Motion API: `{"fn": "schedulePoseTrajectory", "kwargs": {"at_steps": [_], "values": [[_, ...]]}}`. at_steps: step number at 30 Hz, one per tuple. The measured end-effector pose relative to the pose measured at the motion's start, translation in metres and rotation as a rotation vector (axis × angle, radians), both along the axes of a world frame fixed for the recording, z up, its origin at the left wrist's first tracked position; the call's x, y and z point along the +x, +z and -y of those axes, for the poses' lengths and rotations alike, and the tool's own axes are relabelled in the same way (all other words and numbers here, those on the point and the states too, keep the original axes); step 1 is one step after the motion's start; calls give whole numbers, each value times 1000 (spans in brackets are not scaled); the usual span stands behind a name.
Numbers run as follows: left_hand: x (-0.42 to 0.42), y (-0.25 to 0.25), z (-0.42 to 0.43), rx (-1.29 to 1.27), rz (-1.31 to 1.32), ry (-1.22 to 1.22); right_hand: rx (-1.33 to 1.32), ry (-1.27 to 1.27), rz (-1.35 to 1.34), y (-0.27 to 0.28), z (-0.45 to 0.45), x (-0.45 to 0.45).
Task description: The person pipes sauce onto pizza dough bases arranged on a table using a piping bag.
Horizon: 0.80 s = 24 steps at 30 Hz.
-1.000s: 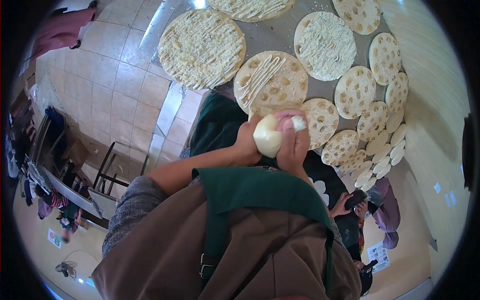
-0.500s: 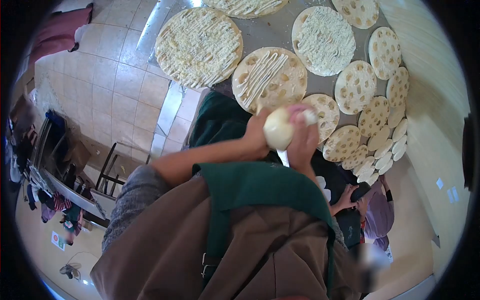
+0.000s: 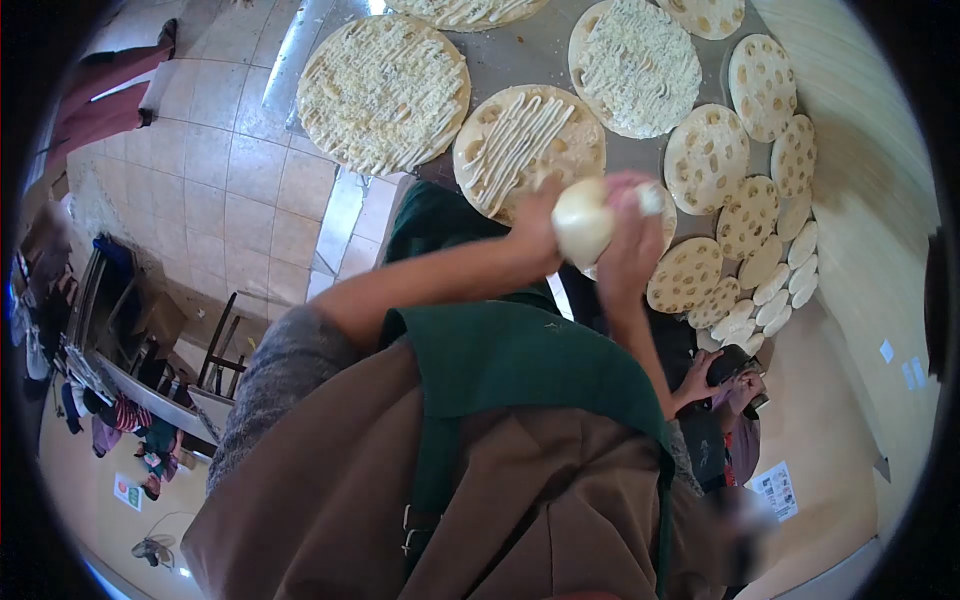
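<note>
Both hands are on a piping bag (image 3: 583, 222) filled with pale cream, somewhat blurred. My left hand (image 3: 537, 228) is wrapped round its lower end, at the near edge of a round flatbread (image 3: 560, 150). White zigzag lines of cream cover the left and middle part of that bread. My right hand (image 3: 628, 235) grips the twisted top of the bag. Left of this bread lies a round (image 3: 385, 95) covered with grated topping and cream lines. Behind it to the right is another topped round (image 3: 636, 68).
Several plain dimpled rounds (image 3: 706, 160) stretch along the metal table (image 3: 535, 55) to the right. A person's hands (image 3: 697, 383) hold a dark device at the lower right. Chairs (image 3: 222, 350) and other people (image 3: 100, 110) are at the left, on a tiled floor.
Both hands and the piping bag have moved right. More cream lines now lie on the bread. The view has shifted slightly, and the person at the upper left has changed leg position.
</note>
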<state>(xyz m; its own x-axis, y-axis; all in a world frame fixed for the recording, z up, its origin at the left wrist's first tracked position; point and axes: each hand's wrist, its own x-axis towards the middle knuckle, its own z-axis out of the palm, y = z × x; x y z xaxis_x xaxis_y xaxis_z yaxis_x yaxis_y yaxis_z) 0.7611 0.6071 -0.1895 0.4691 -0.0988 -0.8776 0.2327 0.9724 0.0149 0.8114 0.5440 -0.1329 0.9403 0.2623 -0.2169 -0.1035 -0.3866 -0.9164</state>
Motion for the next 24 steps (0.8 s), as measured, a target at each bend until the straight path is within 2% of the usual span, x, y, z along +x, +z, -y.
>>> {"fn": "schedulePoseTrajectory", "kwargs": {"at_steps": [1,3,6,8,9,10,11,13,17,18,20,22,24], "values": [[-30,-1,4,21,15,-36,37,18,-37,0,3,-19],[-76,-20,21,325,186,-213,36,90,-164,4,12,-47],[-69,-37,27,461,318,-196,14,43,-63,0,10,-34],[3,-3,1,-25,-9,-46,12,-39,8,-1,3,1],[25,-27,11,-53,-5,-1,-9,-71,45,1,-2,21],[47,-23,5,45,129,-34,-35,-101,78,1,-3,35],[66,-29,4,-45,200,6,-32,-87,116,-4,0,44],[76,-16,1,54,60,-87,-21,-59,191,-10,4,57],[-5,-8,12,-22,5,-61,-25,-62,-18,-2,14,-5],[-35,-9,15,66,65,-140,24,-45,-109,1,15,-23],[-76,-17,20,470,273,-401,19,63,-145,-1,25,-46],[-78,-19,19,488,297,-537,26,47,-113,-1,25,-44],[-25,-28,21,-125,100,-67,7,-40,-59,0,13,-10]]}}
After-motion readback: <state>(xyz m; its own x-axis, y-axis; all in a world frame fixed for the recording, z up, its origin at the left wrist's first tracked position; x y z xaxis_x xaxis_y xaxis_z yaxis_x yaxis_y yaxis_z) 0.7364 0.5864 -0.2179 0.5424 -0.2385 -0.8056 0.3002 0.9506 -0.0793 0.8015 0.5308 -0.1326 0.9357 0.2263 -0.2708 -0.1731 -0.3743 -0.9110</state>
